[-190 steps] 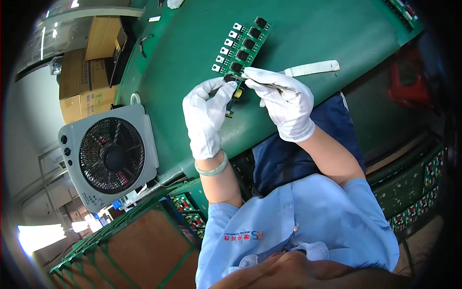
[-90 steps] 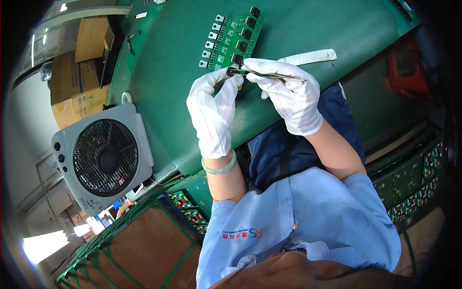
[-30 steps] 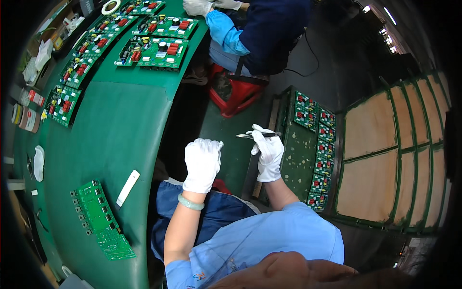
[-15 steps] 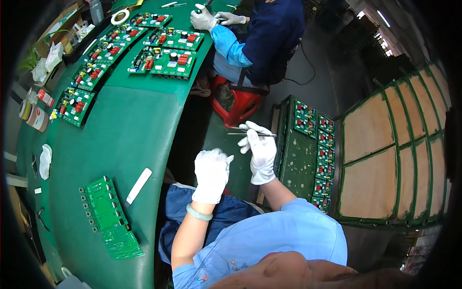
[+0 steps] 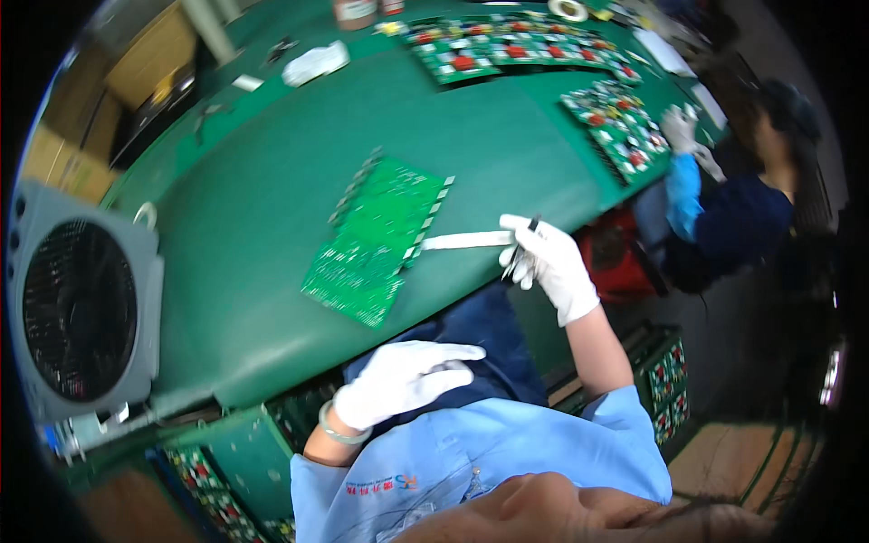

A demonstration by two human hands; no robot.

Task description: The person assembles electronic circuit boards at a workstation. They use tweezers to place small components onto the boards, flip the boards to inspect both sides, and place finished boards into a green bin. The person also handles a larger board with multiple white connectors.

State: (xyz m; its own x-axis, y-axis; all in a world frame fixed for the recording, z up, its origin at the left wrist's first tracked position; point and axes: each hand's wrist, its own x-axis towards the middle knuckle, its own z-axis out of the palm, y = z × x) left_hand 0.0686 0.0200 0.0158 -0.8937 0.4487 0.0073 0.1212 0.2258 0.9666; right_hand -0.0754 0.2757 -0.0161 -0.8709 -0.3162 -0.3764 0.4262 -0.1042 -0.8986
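Observation:
My right hand (image 5: 550, 267), in a white glove, is closed around a pair of dark tweezers (image 5: 519, 257) at the table's near edge. Its fingertips meet the end of a long flat white tool (image 5: 466, 241); whether they grip it I cannot tell. The tool's other end lies beside a green circuit board (image 5: 376, 235), which rests on the table with a row of parts along each long side. My left hand (image 5: 407, 380), also gloved, is held above my lap, fingers stretched out and apart from the thumb, with nothing visible in it.
Several populated circuit boards (image 5: 516, 50) line the far side of the green table (image 5: 253, 199). A grey fan (image 5: 81, 308) stands at the left. A crumpled white cloth (image 5: 315, 63) lies at the back. A co-worker (image 5: 733, 213) sits at the right, by a red stool (image 5: 620, 253).
The view has swung left, bringing in the fan. My right hand has come over to the table and the white tool with the tweezers. My left hand has opened from a closed shape.

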